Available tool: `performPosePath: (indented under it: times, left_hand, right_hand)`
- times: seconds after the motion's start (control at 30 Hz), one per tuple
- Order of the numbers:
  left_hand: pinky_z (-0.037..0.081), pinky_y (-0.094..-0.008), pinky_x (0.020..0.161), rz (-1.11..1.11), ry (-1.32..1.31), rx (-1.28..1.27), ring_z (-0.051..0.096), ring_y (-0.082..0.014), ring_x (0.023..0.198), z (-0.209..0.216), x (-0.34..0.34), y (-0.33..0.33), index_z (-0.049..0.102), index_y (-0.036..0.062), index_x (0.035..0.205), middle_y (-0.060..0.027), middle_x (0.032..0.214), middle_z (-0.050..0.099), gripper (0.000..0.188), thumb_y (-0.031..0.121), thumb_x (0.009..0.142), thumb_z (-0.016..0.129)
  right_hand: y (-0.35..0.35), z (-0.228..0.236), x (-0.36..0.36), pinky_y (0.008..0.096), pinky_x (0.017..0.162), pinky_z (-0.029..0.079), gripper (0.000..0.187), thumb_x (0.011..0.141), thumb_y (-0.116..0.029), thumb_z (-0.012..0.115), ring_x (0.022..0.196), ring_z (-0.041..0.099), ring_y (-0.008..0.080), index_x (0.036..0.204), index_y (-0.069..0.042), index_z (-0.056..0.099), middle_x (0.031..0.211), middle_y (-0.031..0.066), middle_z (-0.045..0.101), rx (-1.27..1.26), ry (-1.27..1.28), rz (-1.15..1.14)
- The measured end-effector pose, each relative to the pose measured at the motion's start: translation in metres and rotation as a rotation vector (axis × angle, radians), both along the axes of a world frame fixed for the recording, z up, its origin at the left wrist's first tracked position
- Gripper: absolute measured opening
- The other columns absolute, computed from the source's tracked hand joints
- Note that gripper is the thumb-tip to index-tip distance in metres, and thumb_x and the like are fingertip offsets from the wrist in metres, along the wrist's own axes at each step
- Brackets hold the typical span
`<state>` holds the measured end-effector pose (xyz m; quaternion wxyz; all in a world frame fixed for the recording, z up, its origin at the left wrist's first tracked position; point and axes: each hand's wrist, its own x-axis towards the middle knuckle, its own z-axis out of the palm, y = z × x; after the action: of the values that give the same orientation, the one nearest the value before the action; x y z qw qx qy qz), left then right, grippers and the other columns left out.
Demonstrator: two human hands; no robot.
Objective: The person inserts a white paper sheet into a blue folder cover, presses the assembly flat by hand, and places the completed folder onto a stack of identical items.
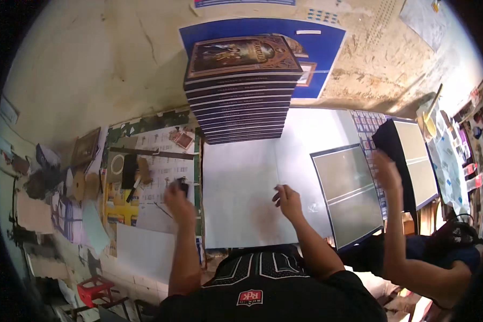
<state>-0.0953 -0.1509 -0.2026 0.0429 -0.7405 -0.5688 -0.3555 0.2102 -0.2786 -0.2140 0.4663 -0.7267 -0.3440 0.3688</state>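
Observation:
My left hand (179, 204) is over the left side of the table, smeared by motion, right beside a small black object (183, 186). Whether it grips that object cannot be made out. Farther right, my right hand (289, 202) hovers over or rests on a large white sheet (236, 198), its fingers curled together; anything between them is too small to name. Behind the sheet rises a tall stack of dark hardcover books (241, 99), the top one with an ornate picture cover. A book cover (349, 196), grey-beige inside with a dark border, lies right of my right hand.
At the right, a co-worker's hand (386, 170) reaches beside a pile of opened covers (415, 155). The left table part holds a tape roll (115, 165), a long dark strip (153, 153) and papers. A red stool (95, 290) stands at lower left. A stained wall (118, 64) backs everything.

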Motion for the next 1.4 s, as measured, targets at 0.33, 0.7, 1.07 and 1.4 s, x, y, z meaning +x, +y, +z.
performPosePath:
  times: [0.33,0.7,1.07,1.4]
  left_hand:
    - [0.025,-0.0599,0.108,0.552,0.427,-0.171,0.031,-0.0412,0.135,-0.035,-0.052,0.026,0.034,0.003,0.143,-0.0239,0.144,0.037,0.065,0.044,0.096,0.05]
    - [0.035,-0.0236,0.053,-0.48,-1.156,-2.188,0.046,-0.0107,0.062,-0.06,0.218,-0.106,0.022,0.0114,0.151,-0.004,0.083,0.058,0.065,0.025,0.097,0.055]
    - [0.028,-0.019,0.043,-0.184,-1.425,-2.117,0.041,-0.0065,0.054,-0.075,0.289,-0.082,0.059,0.0185,0.105,0.0025,0.073,0.052,0.019,0.026,0.089,0.064]
    - [0.042,-0.0263,0.068,-0.22,-1.023,-1.151,0.052,-0.0107,0.075,-0.042,0.133,0.029,0.06,0.0101,0.091,0.0023,0.081,0.056,0.019,0.009,0.075,0.071]
  right_hand:
    - [-0.04,-0.062,0.29,0.0415,0.079,0.05,0.035,0.097,-0.032,0.052,0.092,0.064,0.0352,0.104,-0.002,0.067,0.1,0.0189,0.067,-0.042,-0.703,-0.515]
    - [-0.118,-0.107,0.506,0.0479,0.092,0.046,0.083,0.091,-0.069,0.033,0.105,0.059,0.0471,0.105,0.006,0.067,0.108,0.0301,0.064,-0.837,-0.514,-0.357]
    - [-0.091,-0.075,0.393,0.0498,0.089,0.046,0.074,0.089,-0.058,0.045,0.098,0.062,0.0477,0.093,0.012,0.067,0.098,0.0355,0.063,-0.619,-0.619,-0.204]
    - [-0.001,-0.047,0.194,0.0252,0.058,0.041,0.011,0.075,-0.005,0.068,0.065,0.05,0.0103,0.081,-0.003,0.059,0.072,-0.0001,0.055,-0.069,0.043,-0.021]
